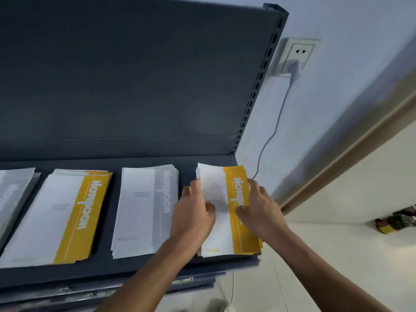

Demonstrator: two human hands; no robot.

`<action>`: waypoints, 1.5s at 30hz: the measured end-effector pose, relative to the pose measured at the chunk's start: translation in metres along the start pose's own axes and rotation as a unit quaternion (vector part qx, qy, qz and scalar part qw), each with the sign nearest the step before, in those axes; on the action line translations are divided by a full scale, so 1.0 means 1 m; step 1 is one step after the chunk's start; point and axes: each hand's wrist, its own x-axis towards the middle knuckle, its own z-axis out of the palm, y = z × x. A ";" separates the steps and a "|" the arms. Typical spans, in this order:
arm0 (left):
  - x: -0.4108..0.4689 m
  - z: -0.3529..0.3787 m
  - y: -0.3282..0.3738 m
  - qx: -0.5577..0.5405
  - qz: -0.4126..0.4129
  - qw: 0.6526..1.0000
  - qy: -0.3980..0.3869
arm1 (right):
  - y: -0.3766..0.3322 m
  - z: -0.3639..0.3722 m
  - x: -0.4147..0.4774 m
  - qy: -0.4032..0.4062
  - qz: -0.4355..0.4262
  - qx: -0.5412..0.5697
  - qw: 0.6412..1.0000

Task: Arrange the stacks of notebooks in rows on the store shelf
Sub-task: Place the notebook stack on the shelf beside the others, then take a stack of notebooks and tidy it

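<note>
Several stacks of notebooks lie side by side on the dark blue shelf [139,265]. The rightmost stack [221,235] is white with a yellow band and sits at the shelf's right end. My left hand [193,212] presses against its left edge, thumb on the cover. My right hand [258,210] holds its right edge, fingers spread over the yellow band. To the left lie a white and grey stack [144,210], a white and yellow stack [60,217], and a grey stack [13,194] cut off by the frame's left edge.
The shelf's dark back panel [126,75] rises behind the stacks, with a slotted upright post [258,82] at its right. On the wall beyond is a socket [295,57] with a plug and cable hanging down. A lower shelf edge [112,291] shows below.
</note>
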 end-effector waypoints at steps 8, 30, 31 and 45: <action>0.009 0.019 0.004 0.053 -0.028 0.998 0.017 | 0.015 0.010 0.026 -0.028 -0.054 -0.019 0.998; 0.001 -0.022 0.000 0.153 -0.046 0.985 0.060 | -0.015 -0.025 0.043 -0.029 -0.224 -0.153 0.962; -0.001 -0.031 -0.004 0.146 -0.049 0.986 0.066 | -0.025 -0.024 0.044 -0.020 -0.250 -0.145 0.957; -0.085 -0.211 -0.146 0.131 -0.165 0.959 0.190 | -0.253 0.043 -0.038 -0.102 -0.472 -0.076 0.872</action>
